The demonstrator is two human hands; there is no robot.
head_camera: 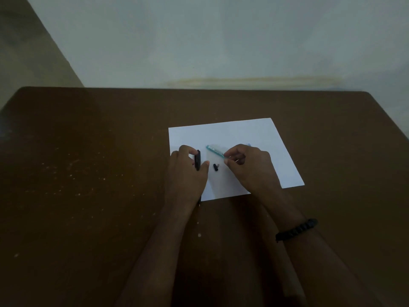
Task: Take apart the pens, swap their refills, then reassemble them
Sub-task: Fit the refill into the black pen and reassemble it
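Two hands on pens, left hand (188, 167) gripping near-upright black pen (197, 160), right hand (247, 167) pinching leftward-slanting teal pen (214, 150)

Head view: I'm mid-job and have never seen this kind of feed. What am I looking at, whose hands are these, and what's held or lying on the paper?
There is no machine here: a person works with bare hands, and the one picture comes from a wide-angle camera worn on their head, looking forward and down. A brown table stands against a pale wall, with a white sheet of paper on it. The left hand grips a black pen, held roughly upright. The right hand, whose wrist wears a dark bracelet, pinches the near end of a teal pen. Between the hands a small black piece lies on the paper, probably a pen part; it is too small to say which.
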